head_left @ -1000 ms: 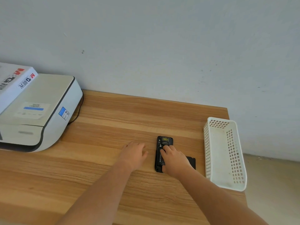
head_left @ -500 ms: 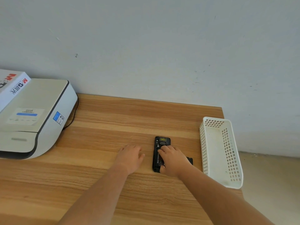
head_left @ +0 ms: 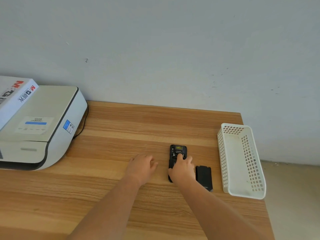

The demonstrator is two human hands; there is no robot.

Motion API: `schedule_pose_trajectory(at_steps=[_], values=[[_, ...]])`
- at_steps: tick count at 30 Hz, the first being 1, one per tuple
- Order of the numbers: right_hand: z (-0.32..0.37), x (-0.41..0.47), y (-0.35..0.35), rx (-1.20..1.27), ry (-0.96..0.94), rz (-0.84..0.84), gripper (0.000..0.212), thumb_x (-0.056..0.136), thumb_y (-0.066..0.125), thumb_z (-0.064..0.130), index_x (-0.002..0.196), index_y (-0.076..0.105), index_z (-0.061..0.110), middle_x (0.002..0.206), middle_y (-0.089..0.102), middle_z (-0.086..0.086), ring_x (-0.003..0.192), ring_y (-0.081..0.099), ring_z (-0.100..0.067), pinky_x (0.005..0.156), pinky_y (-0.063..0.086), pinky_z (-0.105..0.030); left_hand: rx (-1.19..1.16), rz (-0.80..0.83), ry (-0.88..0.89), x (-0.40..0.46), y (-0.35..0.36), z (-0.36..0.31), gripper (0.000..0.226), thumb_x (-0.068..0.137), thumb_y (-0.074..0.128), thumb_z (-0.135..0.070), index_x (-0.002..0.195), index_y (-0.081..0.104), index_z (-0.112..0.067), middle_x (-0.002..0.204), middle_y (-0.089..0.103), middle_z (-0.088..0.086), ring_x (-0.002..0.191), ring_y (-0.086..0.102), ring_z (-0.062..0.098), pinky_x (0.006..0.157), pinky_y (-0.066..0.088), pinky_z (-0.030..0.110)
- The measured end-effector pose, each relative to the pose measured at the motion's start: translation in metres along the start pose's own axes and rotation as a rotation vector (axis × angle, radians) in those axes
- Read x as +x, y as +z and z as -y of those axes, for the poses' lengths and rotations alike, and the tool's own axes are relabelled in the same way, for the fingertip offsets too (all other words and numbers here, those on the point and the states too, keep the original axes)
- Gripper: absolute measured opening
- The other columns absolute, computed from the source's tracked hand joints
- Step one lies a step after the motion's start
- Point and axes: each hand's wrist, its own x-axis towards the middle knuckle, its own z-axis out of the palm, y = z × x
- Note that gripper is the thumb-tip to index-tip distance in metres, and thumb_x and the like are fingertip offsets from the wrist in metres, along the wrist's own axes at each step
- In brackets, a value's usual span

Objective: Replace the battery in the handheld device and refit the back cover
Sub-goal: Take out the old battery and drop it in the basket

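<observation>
A black handheld device [head_left: 176, 151] lies back-up on the wooden table [head_left: 121, 129], its open rear compartment showing at the far end. My right hand [head_left: 182, 168] rests on top of it, fingers curled down into the compartment, thumb on the left edge; what lies under the palm is hidden. A flat black piece, the back cover or a battery [head_left: 204, 176], lies on the table just right of the device, touching nothing. My left hand [head_left: 142, 166] lies flat on the table a short way left of the device, holding nothing.
A white perforated plastic basket [head_left: 223, 163] stands at the table's right edge, beside the black piece. A white printer [head_left: 57, 122] with a white box [head_left: 12, 97] on top fills the left side. A grey wall runs along the table's far edge.
My right hand has shifted slightly left on the device, uncovering most of the flat black piece to its right. My left hand stays flat beside the device.
</observation>
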Motion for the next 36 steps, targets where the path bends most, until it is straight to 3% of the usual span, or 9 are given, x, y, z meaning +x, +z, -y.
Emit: schedule_pose_trajectory(at_steps=[6, 12, 17, 21, 26, 30, 36], values=[[0.001, 0.004, -0.008, 0.095, 0.061, 0.008, 0.063, 0.083, 0.069, 0.036, 0.133, 0.034, 0.021, 0.123, 0.034, -0.013, 0.112, 0.046, -0.033, 0.075, 0.050, -0.037, -0.021, -0.021, -0.003, -0.002, -0.004, 0.005, 0.039, 0.096, 0.043, -0.047, 0.127, 0.055, -0.026, 0.118, 0.064, -0.007, 0.113, 0.051, 0.015, 0.104, 0.038, 0.041], [-0.008, -0.007, -0.018, 0.113, 0.047, -0.031, 0.062, 0.080, 0.070, 0.038, 0.130, 0.036, 0.024, 0.122, 0.033, -0.009, 0.110, 0.045, -0.029, 0.084, 0.054, -0.044, 0.021, -0.038, 0.028, 0.000, -0.007, 0.001, 0.036, 0.096, 0.043, -0.047, 0.121, 0.059, -0.025, 0.110, 0.064, -0.008, 0.105, 0.053, 0.012, 0.098, 0.041, 0.036], [-0.025, -0.018, -0.035, 0.084, -0.015, -0.085, 0.057, 0.080, 0.069, 0.033, 0.126, 0.038, 0.021, 0.122, 0.035, -0.008, 0.107, 0.043, -0.025, 0.081, 0.054, -0.037, 0.041, -0.011, 0.044, 0.001, -0.006, -0.009, 0.039, 0.096, 0.042, -0.048, 0.125, 0.056, -0.025, 0.119, 0.062, -0.007, 0.112, 0.052, 0.013, 0.104, 0.040, 0.038], [-0.048, -0.020, -0.065, 0.089, -0.025, -0.180, 0.054, 0.080, 0.066, 0.035, 0.125, 0.040, 0.020, 0.122, 0.036, -0.009, 0.107, 0.043, -0.025, 0.080, 0.050, -0.034, 0.073, 0.017, 0.048, 0.001, -0.006, -0.020, 0.037, 0.097, 0.038, -0.049, 0.117, 0.058, -0.026, 0.113, 0.064, -0.007, 0.107, 0.055, 0.012, 0.103, 0.041, 0.038], [-0.092, -0.011, -0.108, 0.103, 0.060, -0.322, 0.048, 0.077, 0.064, 0.032, 0.118, 0.041, 0.020, 0.113, 0.035, -0.007, 0.094, 0.038, -0.022, 0.077, 0.051, -0.041, 0.029, 0.037, 0.052, 0.006, -0.002, -0.034, 0.030, 0.097, 0.038, -0.049, 0.104, 0.061, -0.030, 0.100, 0.064, -0.011, 0.098, 0.057, 0.009, 0.098, 0.046, 0.040], [-0.126, -0.001, -0.123, 0.124, 0.095, -0.332, 0.049, 0.077, 0.066, 0.031, 0.117, 0.040, 0.019, 0.117, 0.037, -0.010, 0.103, 0.044, -0.029, 0.079, 0.051, -0.043, 0.016, 0.022, 0.045, 0.008, 0.004, -0.043, 0.025, 0.097, 0.041, -0.047, 0.096, 0.061, -0.031, 0.096, 0.062, -0.014, 0.094, 0.056, 0.009, 0.092, 0.046, 0.040], [-0.152, 0.016, -0.126, 0.067, 0.114, -0.308, 0.058, 0.079, 0.070, 0.033, 0.125, 0.038, 0.020, 0.129, 0.037, -0.012, 0.113, 0.044, -0.030, 0.085, 0.052, -0.044, 0.070, 0.039, 0.042, 0.006, 0.016, -0.045, 0.027, 0.097, 0.040, -0.049, 0.102, 0.060, -0.032, 0.098, 0.062, -0.014, 0.094, 0.055, 0.007, 0.094, 0.046, 0.039]])
